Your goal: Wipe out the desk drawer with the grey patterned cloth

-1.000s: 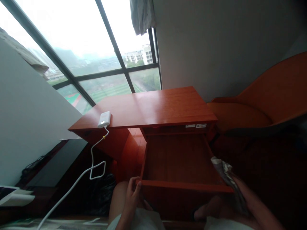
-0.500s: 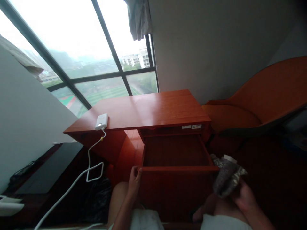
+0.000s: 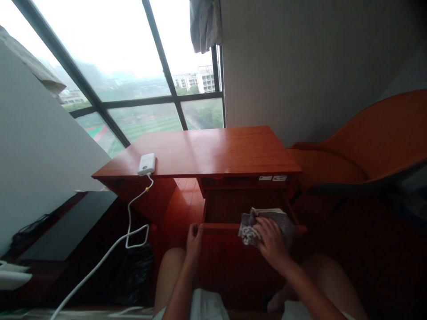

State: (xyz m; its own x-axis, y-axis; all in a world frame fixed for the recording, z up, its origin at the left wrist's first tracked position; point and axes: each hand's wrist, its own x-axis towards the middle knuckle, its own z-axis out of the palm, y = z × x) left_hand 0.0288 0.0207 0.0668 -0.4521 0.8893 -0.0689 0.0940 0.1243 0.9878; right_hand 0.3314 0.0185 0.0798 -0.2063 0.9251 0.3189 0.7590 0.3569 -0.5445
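Observation:
A reddish-brown wooden drawer (image 3: 220, 229) stands pulled out from the desk (image 3: 213, 153). My left hand (image 3: 194, 242) grips the left corner of its front edge. Bunched under my right hand (image 3: 271, 240) is a grey patterned cloth (image 3: 285, 222), draped over the drawer's front edge right of the middle. The fingers of that hand press and hold the cloth against the wood. Part of the drawer's inside is hidden by the cloth.
On the desk's left end lies a white power bank (image 3: 147, 163) with a white cable (image 3: 128, 226) hanging toward me. An orange chair (image 3: 333, 164) stands at the right. A black plastic bag (image 3: 133, 275) is on the floor at the left, near a dark panel (image 3: 70, 226).
My right hand has brought the cloth from beyond the drawer's right corner, leftward onto its front edge. My left hand keeps its hold on the left corner. The view has shifted slightly.

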